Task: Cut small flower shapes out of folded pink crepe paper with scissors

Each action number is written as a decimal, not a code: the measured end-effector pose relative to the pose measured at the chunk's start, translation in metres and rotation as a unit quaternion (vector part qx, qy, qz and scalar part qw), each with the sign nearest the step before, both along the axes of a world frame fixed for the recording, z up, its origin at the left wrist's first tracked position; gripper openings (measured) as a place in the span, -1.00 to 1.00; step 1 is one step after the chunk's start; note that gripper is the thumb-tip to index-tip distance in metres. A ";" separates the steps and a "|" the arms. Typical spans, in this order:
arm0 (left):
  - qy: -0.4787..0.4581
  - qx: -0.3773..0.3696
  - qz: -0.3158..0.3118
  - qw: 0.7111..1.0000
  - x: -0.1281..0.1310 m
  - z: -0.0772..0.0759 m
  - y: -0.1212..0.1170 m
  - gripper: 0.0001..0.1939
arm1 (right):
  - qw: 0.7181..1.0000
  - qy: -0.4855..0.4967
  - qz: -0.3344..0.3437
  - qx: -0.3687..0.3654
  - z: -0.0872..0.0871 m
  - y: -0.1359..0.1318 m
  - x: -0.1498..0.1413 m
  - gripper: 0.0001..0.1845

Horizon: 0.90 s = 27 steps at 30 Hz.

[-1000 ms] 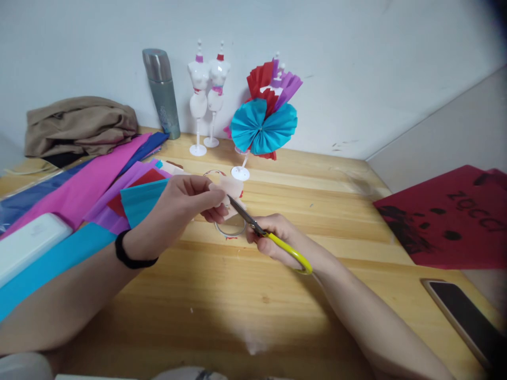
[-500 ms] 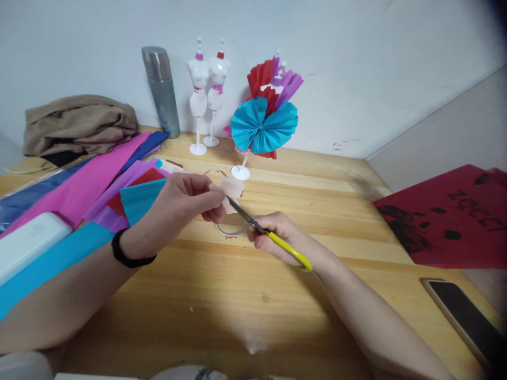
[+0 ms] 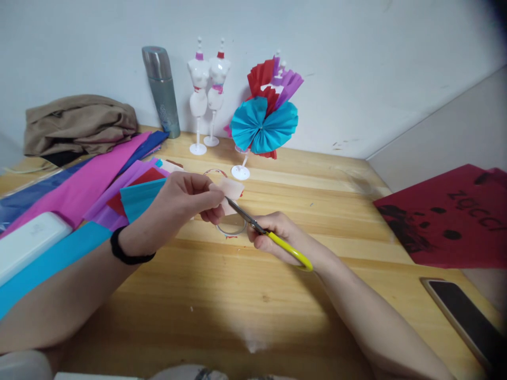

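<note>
Between the thumb and fingers of my left hand [image 3: 194, 198] is a small piece of pale pinkish paper [image 3: 232, 188]. My right hand [image 3: 277, 235] is closed round the yellow handles of a pair of scissors [image 3: 257, 226]. The blades point up and left, and their tips reach the paper right beside my left thumb; the blades look closed or nearly so. Below the paper, a roll of clear tape [image 3: 233, 232] lies on the wooden table [image 3: 253, 295], partly hidden by my left fingers and the paper.
White mannequin stands [image 3: 198, 105] and one dressed in a blue pleated paper fan [image 3: 264, 125] stand by the wall, near a metal flask [image 3: 160, 92]. Coloured paper [image 3: 99, 184], a white case [image 3: 35, 240] and brown cloth [image 3: 79, 124] lie left. A red bag [image 3: 447, 216] and phone [image 3: 463, 316] are right.
The pale paper has tilted slightly between the left fingers, so a little more of its surface shows. Both hands and the scissors have stayed almost in place.
</note>
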<state>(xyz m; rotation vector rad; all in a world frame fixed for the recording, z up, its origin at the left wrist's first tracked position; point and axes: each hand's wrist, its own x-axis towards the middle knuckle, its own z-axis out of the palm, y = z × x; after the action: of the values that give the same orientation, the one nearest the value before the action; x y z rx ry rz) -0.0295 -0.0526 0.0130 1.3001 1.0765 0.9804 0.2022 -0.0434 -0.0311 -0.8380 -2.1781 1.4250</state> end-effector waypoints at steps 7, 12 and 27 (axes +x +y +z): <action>-0.001 -0.005 -0.005 1.000 0.000 -0.001 0.000 -0.78 | 1.000 -0.006 -0.006 0.000 0.000 0.000 0.000 -0.54; -0.017 -0.009 -0.017 1.000 -0.002 -0.003 0.001 -0.77 | 1.000 0.004 -0.006 0.003 -0.002 0.000 0.000 -0.52; -0.008 0.006 -0.012 1.000 -0.002 0.000 0.001 -0.78 | 0.999 0.034 -0.002 0.006 0.000 -0.002 -0.001 -0.54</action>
<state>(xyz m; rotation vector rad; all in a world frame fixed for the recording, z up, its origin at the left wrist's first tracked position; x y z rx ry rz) -0.0311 -0.0515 0.0129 1.3100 1.0431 0.9788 0.2009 -0.0450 -0.0312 -0.7779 -2.1305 1.4151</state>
